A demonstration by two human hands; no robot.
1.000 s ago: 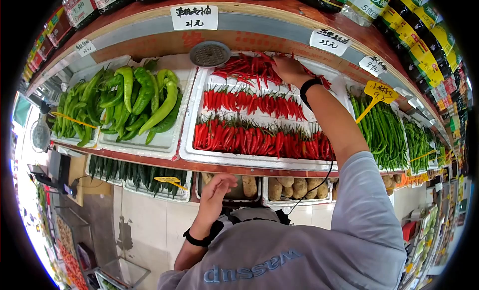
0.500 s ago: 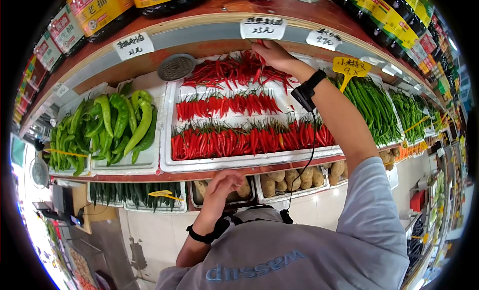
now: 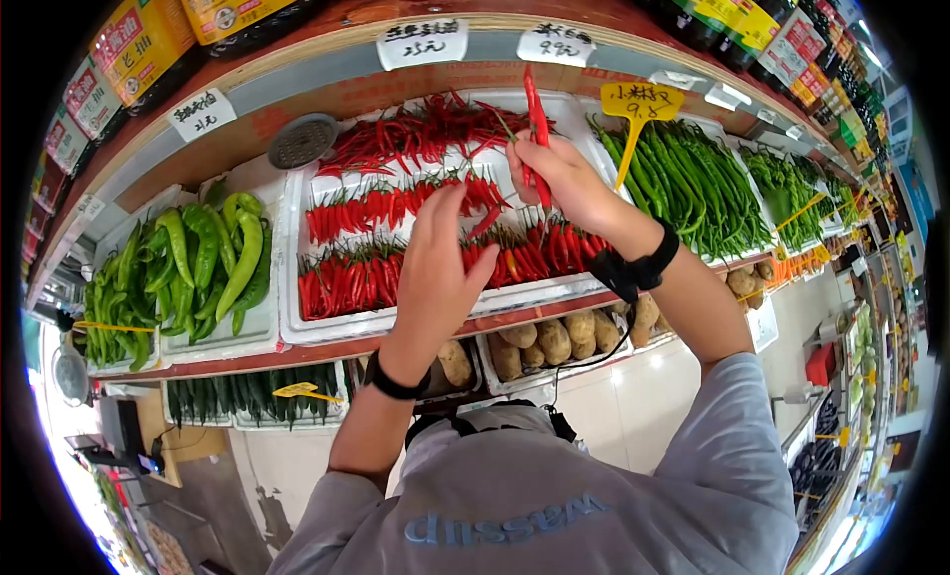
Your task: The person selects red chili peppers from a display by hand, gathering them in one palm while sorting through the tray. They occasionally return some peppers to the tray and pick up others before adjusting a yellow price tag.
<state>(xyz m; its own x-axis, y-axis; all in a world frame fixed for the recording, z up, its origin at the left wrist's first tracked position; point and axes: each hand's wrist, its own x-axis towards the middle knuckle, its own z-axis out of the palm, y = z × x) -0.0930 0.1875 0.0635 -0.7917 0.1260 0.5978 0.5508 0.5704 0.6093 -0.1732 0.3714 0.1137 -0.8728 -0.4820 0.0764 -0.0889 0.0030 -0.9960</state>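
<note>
My right hand (image 3: 566, 181) is closed around a few long red chili peppers (image 3: 536, 108), which stick up above and below the fingers. It hovers over the right part of a white foam tray (image 3: 341, 329). My left hand (image 3: 435, 268) is raised over the middle of this tray, fingers extended and thumb apart, with nothing in it. Below the hands lie a loose heap of red chilies (image 3: 421, 132) at the back, a middle row (image 3: 346, 211) and a fuller front row (image 3: 346, 284). The left hand hides part of both rows.
Large green peppers (image 3: 203, 253) lie in trays at left, thin green chilies (image 3: 693, 179) at right beside a yellow price sign (image 3: 641, 102). A round grey perforated dish (image 3: 304, 142) sits at the tray's back left corner. Potatoes (image 3: 554, 339) lie below; a bottle shelf (image 3: 327, 36) overhangs the back.
My right hand has come down and nearer from the back heap, bringing red chilies with it. My left hand has risen from the front edge to over the tray.
</note>
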